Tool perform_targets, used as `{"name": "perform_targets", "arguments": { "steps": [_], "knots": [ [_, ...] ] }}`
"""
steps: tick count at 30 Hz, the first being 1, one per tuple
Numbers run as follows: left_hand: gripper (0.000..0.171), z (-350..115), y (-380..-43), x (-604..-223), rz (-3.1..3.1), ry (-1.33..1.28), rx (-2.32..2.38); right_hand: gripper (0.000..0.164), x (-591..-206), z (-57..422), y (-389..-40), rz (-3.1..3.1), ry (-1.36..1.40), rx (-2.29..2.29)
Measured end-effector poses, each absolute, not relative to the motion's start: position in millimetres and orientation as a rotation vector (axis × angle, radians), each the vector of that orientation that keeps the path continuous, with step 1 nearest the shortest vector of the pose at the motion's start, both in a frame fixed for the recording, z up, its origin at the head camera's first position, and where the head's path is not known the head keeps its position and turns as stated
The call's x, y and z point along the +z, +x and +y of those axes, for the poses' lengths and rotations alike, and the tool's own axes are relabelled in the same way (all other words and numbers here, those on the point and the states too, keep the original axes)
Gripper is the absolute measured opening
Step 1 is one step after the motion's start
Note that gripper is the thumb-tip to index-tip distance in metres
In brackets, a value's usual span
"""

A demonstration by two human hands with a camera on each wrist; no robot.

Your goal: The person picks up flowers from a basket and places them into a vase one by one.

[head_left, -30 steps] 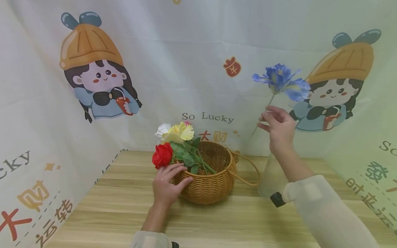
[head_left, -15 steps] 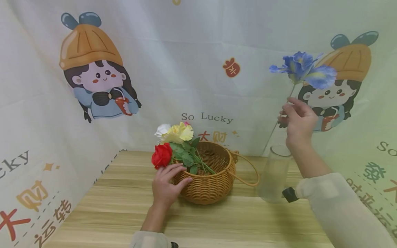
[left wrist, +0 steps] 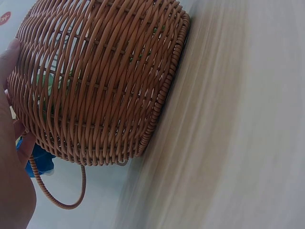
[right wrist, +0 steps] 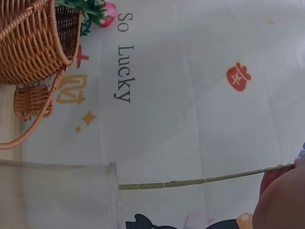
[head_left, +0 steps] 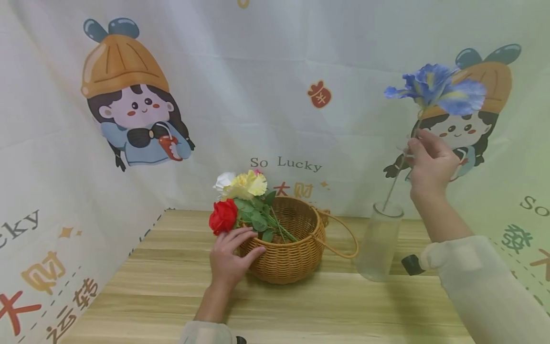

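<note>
My right hand (head_left: 434,165) pinches the stem of a blue artificial iris (head_left: 442,91), bloom upward and stem slanting down left. The stem's lower end is right at the mouth of a frosted clear vase (head_left: 378,248). In the right wrist view the green stem (right wrist: 190,182) meets the vase rim (right wrist: 114,191). At the left, my left hand (head_left: 232,258) holds the side of a round wicker basket (head_left: 288,263), fingers at the rim and thumb on the front. A red rose (head_left: 223,216), a yellow flower (head_left: 247,185) and a white flower (head_left: 224,181) lean over the basket's left edge.
The basket's handle (head_left: 350,229) hangs out to the right, close to the vase. A wooden tabletop (head_left: 301,310) lies under everything. Behind it a pale printed cloth (head_left: 240,95) hangs as a backdrop. A pink bud (right wrist: 108,14) shows past the basket.
My right hand has moved right with the iris, from beside the vase to above it, bringing the stem's end to the vase mouth. My left hand has stayed on the basket.
</note>
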State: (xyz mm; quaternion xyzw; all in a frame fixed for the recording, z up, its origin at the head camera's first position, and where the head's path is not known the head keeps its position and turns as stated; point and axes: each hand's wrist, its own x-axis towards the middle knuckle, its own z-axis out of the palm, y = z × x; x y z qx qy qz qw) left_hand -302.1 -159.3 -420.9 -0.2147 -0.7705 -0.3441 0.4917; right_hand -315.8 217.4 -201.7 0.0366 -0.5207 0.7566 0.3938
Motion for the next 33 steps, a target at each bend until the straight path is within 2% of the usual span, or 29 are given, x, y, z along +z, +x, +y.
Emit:
{"name": "perform_targets", "arguments": {
  "steps": [18, 33],
  "knots": [
    [0.042, -159.9, -301.9, -421.1, -1.875, -0.517, -0.834, 0.011, -235.6, 221.3, -324.6, -1.482, -0.012, 1.825],
    [0.04, -159.3, -300.8, -421.0, -1.875, -0.514, -0.845, 0.011, -255.0, 219.9, -327.9, -1.498, -0.03, 1.775]
  ]
}}
